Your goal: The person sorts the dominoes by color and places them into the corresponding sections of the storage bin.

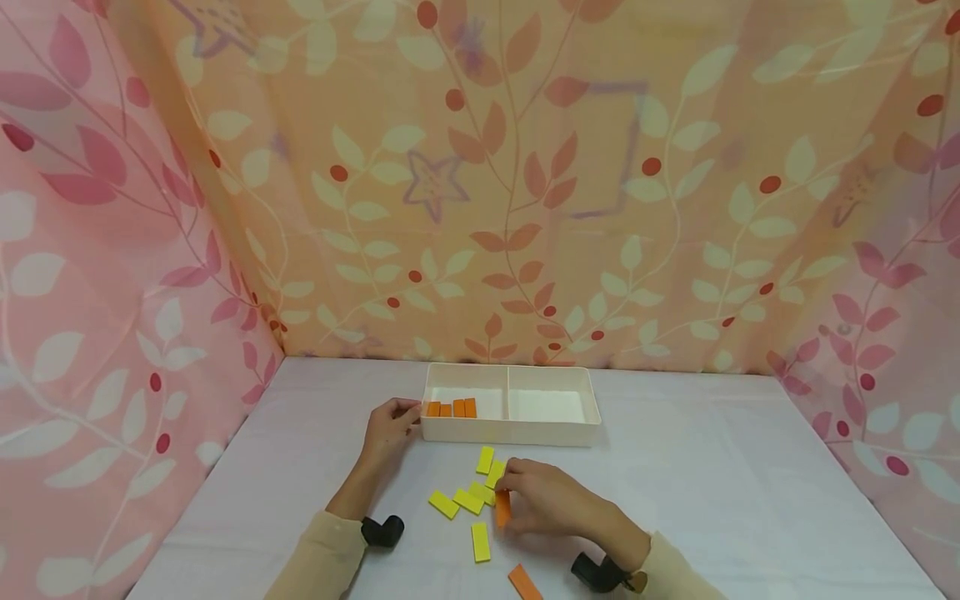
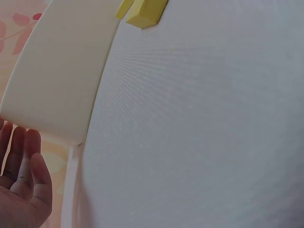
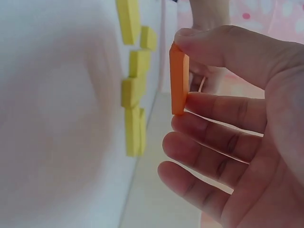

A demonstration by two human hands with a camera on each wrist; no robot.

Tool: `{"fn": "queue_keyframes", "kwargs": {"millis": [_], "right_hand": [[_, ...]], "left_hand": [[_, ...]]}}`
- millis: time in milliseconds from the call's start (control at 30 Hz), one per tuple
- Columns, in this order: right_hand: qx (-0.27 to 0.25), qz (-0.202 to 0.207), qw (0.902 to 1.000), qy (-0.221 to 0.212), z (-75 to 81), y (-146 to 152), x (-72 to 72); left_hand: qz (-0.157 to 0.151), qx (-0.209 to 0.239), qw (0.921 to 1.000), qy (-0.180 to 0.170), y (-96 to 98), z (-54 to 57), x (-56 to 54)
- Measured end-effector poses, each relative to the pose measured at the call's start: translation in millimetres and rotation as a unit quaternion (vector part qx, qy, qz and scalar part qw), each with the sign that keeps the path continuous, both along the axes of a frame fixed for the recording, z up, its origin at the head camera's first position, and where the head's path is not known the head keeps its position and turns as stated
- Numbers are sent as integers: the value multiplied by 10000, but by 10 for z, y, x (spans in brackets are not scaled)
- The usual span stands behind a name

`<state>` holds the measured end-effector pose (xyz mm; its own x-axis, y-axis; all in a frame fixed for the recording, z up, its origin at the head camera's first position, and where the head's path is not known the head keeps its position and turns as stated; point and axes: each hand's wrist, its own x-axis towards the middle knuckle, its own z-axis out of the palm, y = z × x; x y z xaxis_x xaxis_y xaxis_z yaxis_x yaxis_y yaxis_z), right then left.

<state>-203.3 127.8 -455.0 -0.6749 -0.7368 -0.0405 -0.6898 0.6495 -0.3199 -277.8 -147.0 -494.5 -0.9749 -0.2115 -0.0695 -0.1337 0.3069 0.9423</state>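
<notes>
My right hand (image 1: pixel 551 498) holds an orange block (image 1: pixel 503 508), gripped lengthwise: the thumb presses one end and the index and middle fingertips meet the other, so the grip is as wide as the block is long. The ring and little fingers extend alongside, apart from the block.

Six yellow blocks (image 1: pixel 468 501) lie loosely grouped on the white cloth (image 1: pixel 712 467). Most are just left of this grip and beyond it; one lies to the left and nearer my body. A loose orange block (image 1: pixel 525 583) lies on my body's side of the grip, at the lower edge of the head view.

Beyond the grip stands a white tray (image 1: pixel 513 432), its interior split by a divider (image 1: pixel 508 393) into two compartments. Four orange blocks (image 1: pixel 464 408) occupy the left compartment, lined up along the front wall.

Farther off, left of and beyond the grip, my left hand (image 1: pixel 388 429) rests its fingertips on the tray's left end, fingers slightly bent and clasping nothing. A floral curtain (image 1: pixel 600 250) hangs behind the tray.
</notes>
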Motion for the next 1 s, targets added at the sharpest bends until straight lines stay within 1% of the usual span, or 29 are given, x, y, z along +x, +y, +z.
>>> {"fn": "queue_keyframes", "kwargs": {"millis": [133, 267, 367, 500, 800, 1000], "right_hand": [[-111, -74, 9999, 5, 68, 23, -47], [-228, -177, 9996, 38, 125, 32, -95], [-301, -234, 9993, -5, 160, 41, -128], [-391, -261, 9989, -47, 202, 51, -159], [-574, -245, 9975, 340, 298, 79, -226], [-736, -482, 9958, 265, 402, 97, -294]], "left_hand": [[24, 5, 10000, 23, -6, -5, -11], [61, 33, 10000, -34, -7, 3, -16], [83, 61, 9999, -92, -3, 8, -11], [68, 55, 9999, -68, -2, -2, -1], [44, 61, 9999, -73, 1, 3, 5], [21, -16, 10000, -40, 0, 13, 11]]}}
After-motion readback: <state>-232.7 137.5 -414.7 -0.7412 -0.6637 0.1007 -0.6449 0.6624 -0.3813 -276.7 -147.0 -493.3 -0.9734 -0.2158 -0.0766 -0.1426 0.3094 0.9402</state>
